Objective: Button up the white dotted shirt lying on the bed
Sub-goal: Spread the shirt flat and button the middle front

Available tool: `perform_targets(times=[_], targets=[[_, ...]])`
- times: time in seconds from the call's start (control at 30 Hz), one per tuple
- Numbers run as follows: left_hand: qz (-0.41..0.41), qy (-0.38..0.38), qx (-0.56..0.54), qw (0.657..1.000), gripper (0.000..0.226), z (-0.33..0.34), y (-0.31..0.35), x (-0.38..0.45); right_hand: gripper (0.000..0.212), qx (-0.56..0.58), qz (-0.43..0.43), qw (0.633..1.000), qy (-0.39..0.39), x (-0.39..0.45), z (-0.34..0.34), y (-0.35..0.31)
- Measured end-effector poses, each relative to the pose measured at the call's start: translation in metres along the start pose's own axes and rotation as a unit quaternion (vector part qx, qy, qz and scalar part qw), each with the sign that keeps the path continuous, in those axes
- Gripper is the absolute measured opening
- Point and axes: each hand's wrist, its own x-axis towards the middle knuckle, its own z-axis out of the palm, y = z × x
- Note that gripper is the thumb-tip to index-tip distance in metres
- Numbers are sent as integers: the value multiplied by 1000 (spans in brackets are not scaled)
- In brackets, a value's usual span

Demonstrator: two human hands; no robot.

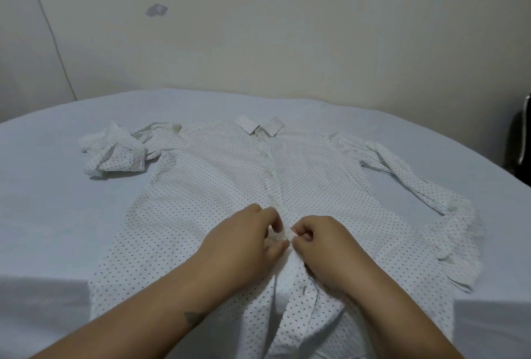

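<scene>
Shirt [218, 186], white with dark dots, lies face up and spread flat on bed [51, 200], about mid-sheet. Long axis runs straight away from the person: collar [257, 126] at the far end toward the wall, hem at the near edge under the forearms. Sleeve on the shirt's left side of the view is bunched in a heap [115, 151] beside the shoulder; the other sleeve [413, 180] trails out and down along the opposite flank, crumpled at the cuff.

Placket [271, 174] runs down the shirt's centre line. From collar down to the hands it looks closed, several buttons seated. Below the hands the fronts gape and fold loosely, so lower stretch judged still undone.

Left hand [244, 240] and right hand [321, 243] meet on the placket, roughly two-thirds down from the collar. Both sets of fingers are pinched together on the cloth edges, thumbs against forefingers; the button itself is too small to make out.

Step in hand: seating a mid-lower button. Next move likely calls for pushing it through its hole, then shifting both grips hemward to the next pair, keeping the edges aligned.
</scene>
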Motion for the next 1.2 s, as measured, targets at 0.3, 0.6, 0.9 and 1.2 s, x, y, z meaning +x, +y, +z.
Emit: perform_targets(times=[0.3, 0.6, 0.9, 1.2], targets=[[-66, -40, -13, 997, 12, 5, 1, 5, 22, 148, 59, 985, -65, 0, -6, 5], [-87, -40, -85, 992, 22, 5, 0, 11, 12, 213, 63, 973, -53, -3, -5, 6], [-100, -39, -155, 982, 30, 0, 0, 11, 10, 310, 76, 947, -41, -5, 0, 6], [-105, -12, -173, 979, 22, -2, 5, 7, 3, 342, 79, 934, -60, -1, -2, 4]])
